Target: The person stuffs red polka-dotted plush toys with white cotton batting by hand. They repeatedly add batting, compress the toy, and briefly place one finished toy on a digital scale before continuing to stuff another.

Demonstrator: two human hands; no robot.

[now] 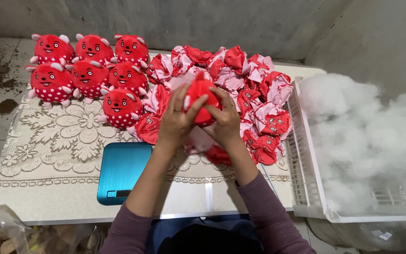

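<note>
Both my hands hold one red plush toy (201, 96) above the middle of the table. My left hand (177, 120) wraps its left side with the fingers spread over the top. On the toy's right side my right hand (225, 121) grips it. Behind and around them lies a pile of flat, unstuffed red and pink toy skins (254, 89). Several stuffed red toys with faces and white dots (89, 70) stand in rows at the back left.
A teal flat scale (121, 171) lies on the lace tablecloth (52, 141) at the front. A white plastic crate (306, 188) full of white stuffing (363, 136) stands at the right. A plastic bag (1, 233) sits at the lower left.
</note>
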